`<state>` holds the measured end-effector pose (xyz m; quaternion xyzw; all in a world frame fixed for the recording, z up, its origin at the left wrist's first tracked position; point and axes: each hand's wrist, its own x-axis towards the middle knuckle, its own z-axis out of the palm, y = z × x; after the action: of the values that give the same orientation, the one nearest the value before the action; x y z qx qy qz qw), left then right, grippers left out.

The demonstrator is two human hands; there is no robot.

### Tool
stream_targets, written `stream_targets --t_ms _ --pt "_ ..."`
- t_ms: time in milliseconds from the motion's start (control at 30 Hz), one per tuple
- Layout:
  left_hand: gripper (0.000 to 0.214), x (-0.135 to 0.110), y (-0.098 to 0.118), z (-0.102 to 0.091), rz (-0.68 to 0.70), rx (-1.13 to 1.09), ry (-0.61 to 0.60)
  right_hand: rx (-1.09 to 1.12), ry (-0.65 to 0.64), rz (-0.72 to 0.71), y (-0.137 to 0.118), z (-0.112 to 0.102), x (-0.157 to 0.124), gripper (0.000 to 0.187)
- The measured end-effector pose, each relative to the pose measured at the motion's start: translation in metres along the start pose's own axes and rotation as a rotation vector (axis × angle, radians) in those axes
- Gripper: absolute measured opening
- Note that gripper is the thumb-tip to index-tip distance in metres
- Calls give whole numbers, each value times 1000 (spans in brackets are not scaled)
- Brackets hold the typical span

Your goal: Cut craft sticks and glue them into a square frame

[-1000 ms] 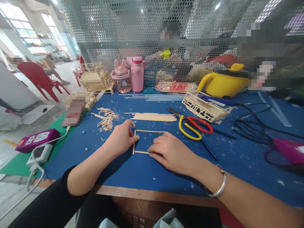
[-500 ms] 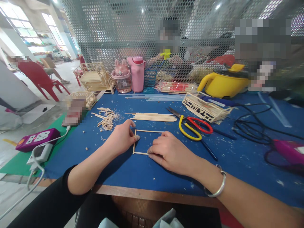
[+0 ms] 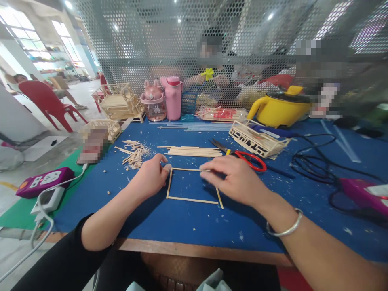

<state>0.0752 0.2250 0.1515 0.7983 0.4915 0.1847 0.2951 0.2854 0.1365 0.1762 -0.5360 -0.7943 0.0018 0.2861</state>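
A square frame of thin wooden sticks (image 3: 188, 199) lies flat on the blue table (image 3: 188, 222) in front of me. My left hand (image 3: 150, 176) rests at the frame's top left corner, fingers curled, fingertips pressing on the sticks there. My right hand (image 3: 235, 178) hovers over the frame's top right part, fingers pinched at the top stick; it is slightly blurred. A silver bangle (image 3: 285, 224) sits on my right wrist. A row of loose sticks (image 3: 194, 151) lies just beyond the frame.
Red and yellow scissors (image 3: 250, 158) lie right of the sticks. A stick lattice piece (image 3: 257, 139), yellow pot (image 3: 280, 108), pink bottles (image 3: 172, 98), stick offcuts (image 3: 135, 151), black cables (image 3: 315, 161) and a pink tool (image 3: 362, 192) surround the work. People sit behind the mesh screen.
My right hand lifted off the frame's bottom edge and moved up and right to its top stick, uncovering the bottom and right sticks. My left hand shifted slightly up along the left corner.
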Motion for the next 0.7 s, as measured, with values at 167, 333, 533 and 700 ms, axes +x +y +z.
stream_targets --t_ms 167,333,533,700 --pt "24 4 -6 -13 -13 120 91 -87 266 329 22 -23 3 22" --pt "27 9 -13 -20 -20 218 192 -115 138 454 32 -24 3 20" --pt "32 12 -16 -17 -29 280 163 -67 -384 356 37 -20 -2 10" --pt "32 12 -13 -17 -5 307 134 64 -583 216 34 -17 -4 15"
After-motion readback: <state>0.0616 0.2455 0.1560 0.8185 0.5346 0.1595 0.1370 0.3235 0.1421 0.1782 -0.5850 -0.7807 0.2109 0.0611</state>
